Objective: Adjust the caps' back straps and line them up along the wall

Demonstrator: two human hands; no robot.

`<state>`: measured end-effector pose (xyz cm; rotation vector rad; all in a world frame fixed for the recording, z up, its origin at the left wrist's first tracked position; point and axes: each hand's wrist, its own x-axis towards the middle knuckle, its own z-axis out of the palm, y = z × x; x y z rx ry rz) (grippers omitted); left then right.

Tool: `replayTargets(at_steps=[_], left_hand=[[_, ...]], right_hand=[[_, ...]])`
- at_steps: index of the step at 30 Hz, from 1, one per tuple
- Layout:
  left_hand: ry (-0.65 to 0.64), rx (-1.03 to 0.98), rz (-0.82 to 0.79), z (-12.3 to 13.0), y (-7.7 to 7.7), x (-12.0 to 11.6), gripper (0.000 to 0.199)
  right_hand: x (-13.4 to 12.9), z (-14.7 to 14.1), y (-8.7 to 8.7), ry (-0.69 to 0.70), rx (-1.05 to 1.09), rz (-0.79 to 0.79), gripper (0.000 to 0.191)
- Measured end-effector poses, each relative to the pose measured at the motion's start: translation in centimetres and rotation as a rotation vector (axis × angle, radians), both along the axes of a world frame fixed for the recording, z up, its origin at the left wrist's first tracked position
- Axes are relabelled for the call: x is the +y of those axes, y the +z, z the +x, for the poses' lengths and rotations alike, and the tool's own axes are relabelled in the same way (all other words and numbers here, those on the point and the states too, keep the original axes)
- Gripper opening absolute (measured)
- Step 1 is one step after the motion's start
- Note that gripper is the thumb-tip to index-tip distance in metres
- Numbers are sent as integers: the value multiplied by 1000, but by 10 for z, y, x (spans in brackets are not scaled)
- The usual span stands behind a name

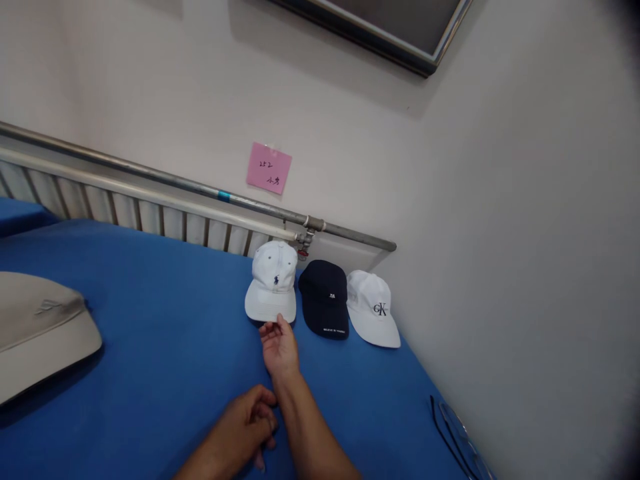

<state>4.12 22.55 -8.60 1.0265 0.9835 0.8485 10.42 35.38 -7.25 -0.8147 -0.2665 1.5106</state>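
- Right hand (280,348), palm up, meets the white horse-logo cap's (271,283) brim; cannot tell whether it grips.
- Left hand (250,421) curls loosely below the cap, apparently empty.
- Seemingly adjusting; next needs light brim control.

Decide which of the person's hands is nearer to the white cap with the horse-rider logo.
Right. The right hand is palm up, fingertips at the brim of the white cap; the left hand is farther back, beside the right forearm.
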Motion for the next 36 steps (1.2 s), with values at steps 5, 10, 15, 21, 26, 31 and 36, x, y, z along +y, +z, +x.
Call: replayTargets(at_steps=[5, 10, 15, 21, 26, 31, 36], left_hand=[[8, 13, -2, 1, -1, 0, 28], [-2, 38, 9, 0, 6, -2, 26], [-14, 39, 18, -1, 7, -2, 28], [-23, 46, 9, -1, 8, 0, 32], [-25, 39, 6, -3, 6, 1, 31], [-22, 55, 16, -2, 4, 0, 28], [-9, 63, 26, -2, 4, 0, 26]], right_hand=[[-4, 1, -4, 5, 15, -51, 17], [-8, -1, 0, 43, 21, -89, 16], [-11, 0, 5, 48, 8, -103, 16], [-20, 7, 9, 70, -25, -120, 13], [-35, 15, 6, 77, -57, -101, 7], [-44, 18, 6, 154, -81, -73, 15], [-44, 14, 11, 212, -92, -27, 23]])
